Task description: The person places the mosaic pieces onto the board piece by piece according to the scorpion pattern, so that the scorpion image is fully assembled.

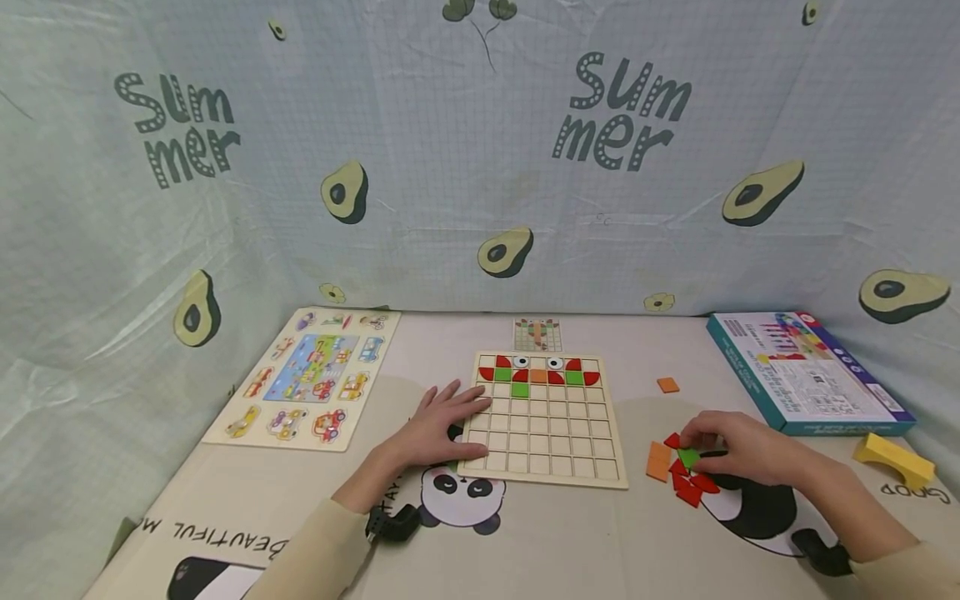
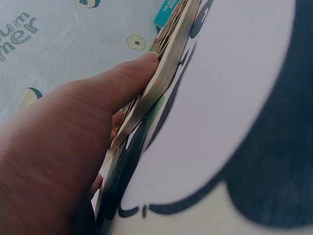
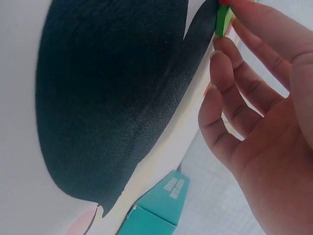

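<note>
Right grip pinching green tile beside red pieces—best lifted clean, no nudging! Left grip spread on wooden grid board; light pressure should suffice.

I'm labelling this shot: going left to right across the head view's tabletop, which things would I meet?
Pale vehicle-picture puzzle board, square wooden grid board, lone orange square tile, teal-edged cardboard box, yellow arched block.
</note>
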